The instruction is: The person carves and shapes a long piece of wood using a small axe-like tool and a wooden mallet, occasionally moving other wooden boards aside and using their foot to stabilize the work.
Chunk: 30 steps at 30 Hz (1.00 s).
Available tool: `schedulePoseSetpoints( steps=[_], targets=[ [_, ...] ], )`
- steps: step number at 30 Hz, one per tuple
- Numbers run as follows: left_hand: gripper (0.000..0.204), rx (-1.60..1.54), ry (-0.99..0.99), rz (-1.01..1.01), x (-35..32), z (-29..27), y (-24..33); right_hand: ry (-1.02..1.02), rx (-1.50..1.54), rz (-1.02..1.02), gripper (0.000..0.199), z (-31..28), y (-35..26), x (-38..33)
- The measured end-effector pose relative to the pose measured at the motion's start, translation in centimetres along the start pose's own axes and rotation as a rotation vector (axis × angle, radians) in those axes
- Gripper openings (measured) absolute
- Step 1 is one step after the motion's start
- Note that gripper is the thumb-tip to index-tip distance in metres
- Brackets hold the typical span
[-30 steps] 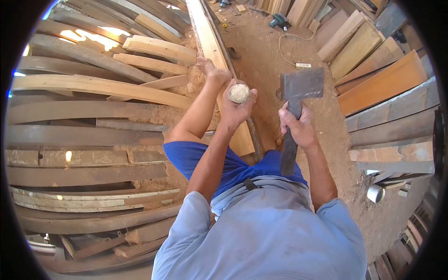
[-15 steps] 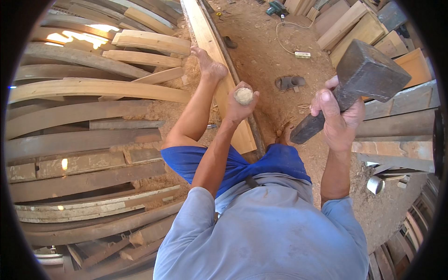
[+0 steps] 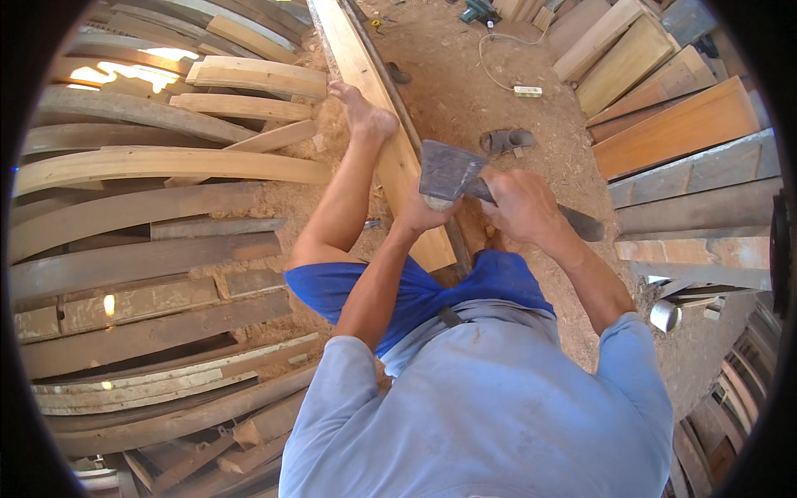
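My left hand (image 3: 420,214) is wrapped round an upright chisel (image 3: 437,202). Only the pale round end of its wooden handle shows; the blade is hidden below my fist. In my right hand (image 3: 521,203) is the handle of a dark wooden mallet (image 3: 448,170). The mallet's block head is at the chisel's handle end and partly covers it; whether they touch I cannot tell. Beneath my left hand lies a long light wooden board (image 3: 398,170), between my legs. My bare left foot (image 3: 369,120) rests on it.
Stacked planks (image 3: 149,207) fill the left side, and more boards (image 3: 677,129) lean at the right. A sandal (image 3: 506,141) and a white power strip (image 3: 527,91) with a cord lie on the sawdust-covered floor. A green power tool (image 3: 479,11) sits at the far end.
My right hand has swung the mallet left and down from its raised place at the right to the end of the chisel handle. My left hand stays nearly in place.
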<state>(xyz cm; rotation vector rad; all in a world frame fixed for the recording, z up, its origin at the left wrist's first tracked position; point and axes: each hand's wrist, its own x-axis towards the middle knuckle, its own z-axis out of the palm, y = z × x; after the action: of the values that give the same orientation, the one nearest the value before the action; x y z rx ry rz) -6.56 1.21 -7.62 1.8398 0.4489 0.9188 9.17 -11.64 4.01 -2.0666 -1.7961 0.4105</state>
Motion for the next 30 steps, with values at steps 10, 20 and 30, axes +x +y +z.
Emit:
schedulePoseSetpoints(
  steps=[10,20,30],
  targets=[
    [0.017,0.027,0.213,-0.220,1.9,2.8,-1.1,0.456,0.785,0.086,0.016,-4.5,-2.7,-1.5],
    [0.020,0.046,0.052,-0.095,-1.6,1.2,3.7,0.672,0.964,0.037,0.011,-7.0,-3.1,-5.0],
    [0.021,0.023,0.122,-0.130,-0.4,1.4,2.9,0.866,1.050,-0.122,0.010,-7.8,-3.3,-4.0]
  ],
)
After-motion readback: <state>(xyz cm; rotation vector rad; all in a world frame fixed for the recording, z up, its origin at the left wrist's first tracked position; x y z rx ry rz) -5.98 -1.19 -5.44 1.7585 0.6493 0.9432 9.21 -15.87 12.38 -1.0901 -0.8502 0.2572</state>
